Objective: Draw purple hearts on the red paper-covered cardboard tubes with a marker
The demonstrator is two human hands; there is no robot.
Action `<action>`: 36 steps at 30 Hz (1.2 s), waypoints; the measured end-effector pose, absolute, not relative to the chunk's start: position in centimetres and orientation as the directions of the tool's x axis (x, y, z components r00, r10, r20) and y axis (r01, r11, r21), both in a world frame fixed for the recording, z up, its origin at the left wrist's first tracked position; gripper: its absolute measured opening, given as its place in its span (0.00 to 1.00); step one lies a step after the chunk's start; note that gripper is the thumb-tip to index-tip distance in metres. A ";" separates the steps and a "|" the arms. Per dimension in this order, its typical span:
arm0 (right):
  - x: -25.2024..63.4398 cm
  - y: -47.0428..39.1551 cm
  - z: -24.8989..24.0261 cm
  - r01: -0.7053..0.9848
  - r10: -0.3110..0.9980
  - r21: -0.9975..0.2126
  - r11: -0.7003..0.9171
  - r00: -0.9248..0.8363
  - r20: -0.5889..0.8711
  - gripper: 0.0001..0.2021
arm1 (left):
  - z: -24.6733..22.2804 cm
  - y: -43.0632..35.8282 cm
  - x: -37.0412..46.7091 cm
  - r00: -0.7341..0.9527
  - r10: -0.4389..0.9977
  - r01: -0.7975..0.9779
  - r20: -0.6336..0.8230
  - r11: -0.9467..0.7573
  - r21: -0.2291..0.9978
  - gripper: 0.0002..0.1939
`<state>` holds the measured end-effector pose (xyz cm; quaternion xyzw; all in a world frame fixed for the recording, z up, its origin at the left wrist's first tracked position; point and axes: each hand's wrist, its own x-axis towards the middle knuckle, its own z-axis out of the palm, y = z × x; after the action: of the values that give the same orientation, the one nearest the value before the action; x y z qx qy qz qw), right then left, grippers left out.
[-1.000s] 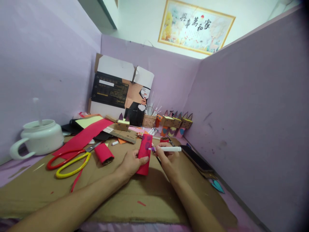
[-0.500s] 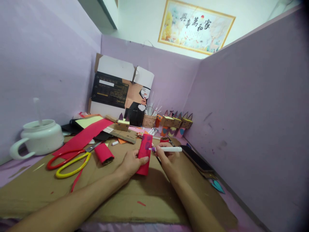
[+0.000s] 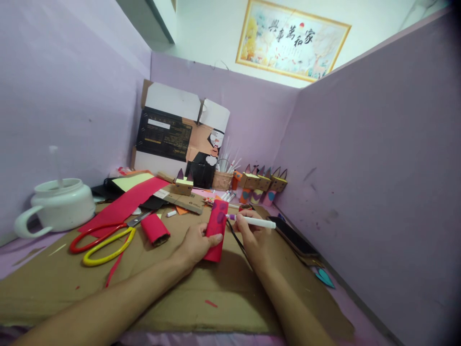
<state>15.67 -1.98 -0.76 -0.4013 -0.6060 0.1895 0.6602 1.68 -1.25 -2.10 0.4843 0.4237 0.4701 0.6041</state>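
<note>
My left hand grips a red paper-covered piece with purple marks near its upper end, thumb across its front. In my right hand is a white marker with a purple tip, pointing left. The tip is right at the piece's right edge; whether it touches cannot be made out. A thin dark strip runs from behind the piece toward my right wrist. Left of my left hand, a shorter red paper-covered tube lies on the cardboard sheet.
Scissors with red and yellow handles lie at left, near a white mug. A phone rests at right, above a teal paper heart. Box-headed figures stand at the back, beside a small basket.
The marker has shifted slightly right, its tip moving from the purple marks to the piece's right edge. My left hand and the red piece have stayed nearly still.
</note>
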 end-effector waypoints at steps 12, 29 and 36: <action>15.7 -1.6 -1.1 0.251 0.747 -0.759 0.600 0.165 0.644 0.07 | -2.5 -1.0 1.8 0.177 0.984 -0.118 -0.016 0.038 0.992 0.17; 15.8 -1.5 -1.4 0.214 0.752 -0.767 0.605 0.162 0.639 0.07 | -2.4 -1.2 1.7 0.191 0.982 -0.115 -0.006 0.029 0.993 0.17; 15.7 -1.5 -1.4 0.227 0.760 -0.768 0.599 0.140 0.635 0.07 | -2.5 -1.1 1.7 0.178 0.984 -0.101 0.002 0.016 0.995 0.17</action>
<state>15.71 -1.51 -1.36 -0.3966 -0.6221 0.2076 0.6423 1.70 -1.05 -2.52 0.5146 0.4288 0.4767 0.5693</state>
